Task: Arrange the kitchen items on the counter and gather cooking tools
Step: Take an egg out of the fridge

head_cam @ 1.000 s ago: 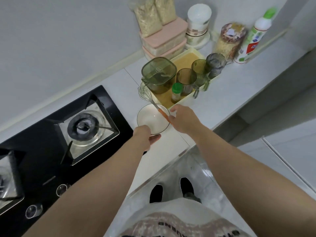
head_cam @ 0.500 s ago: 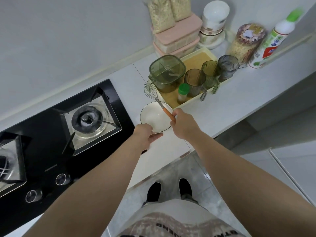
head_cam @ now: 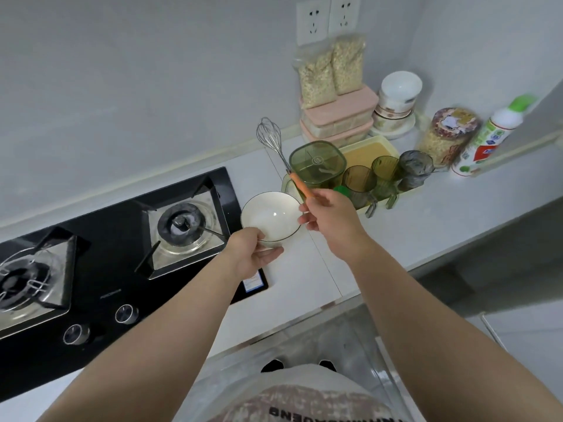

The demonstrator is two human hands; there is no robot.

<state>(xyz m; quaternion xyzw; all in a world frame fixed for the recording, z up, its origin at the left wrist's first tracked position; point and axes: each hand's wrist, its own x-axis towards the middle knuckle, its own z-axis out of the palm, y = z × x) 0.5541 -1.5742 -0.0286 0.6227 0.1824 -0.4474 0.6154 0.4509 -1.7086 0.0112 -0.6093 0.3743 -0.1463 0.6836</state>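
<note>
Since the earlier frame the wire balloon whisk with the orange handle (head_cam: 275, 147) has come up out of the bowl, its wire head now raised against the grey wall above the counter instead of lying across the rim. The right hand (head_cam: 330, 216) is closed around the lower end of the orange handle, holding the whisk tilted with the wires up and to the left. The left hand (head_cam: 249, 254) grips the near rim of the white round ceramic bowl with a dark edge (head_cam: 271, 215), thumb over the lip and fingers beneath; whether the bowl rests on the white counter (head_cam: 426, 226) or is lifted just clear of it cannot be told. The bowl sits between the black glass two-burner gas hob (head_cam: 115, 248) and the pale yellow plastic tray (head_cam: 382, 147). In that tray stand a green translucent square lidded container (head_cam: 316, 164) and a row of green and grey translucent cups (head_cam: 387, 172). Behind the tray, against the wall, are stacked pink-lidded boxes (head_cam: 338, 117) with two clear bags of oats (head_cam: 330, 71) leaning on top.
</note>
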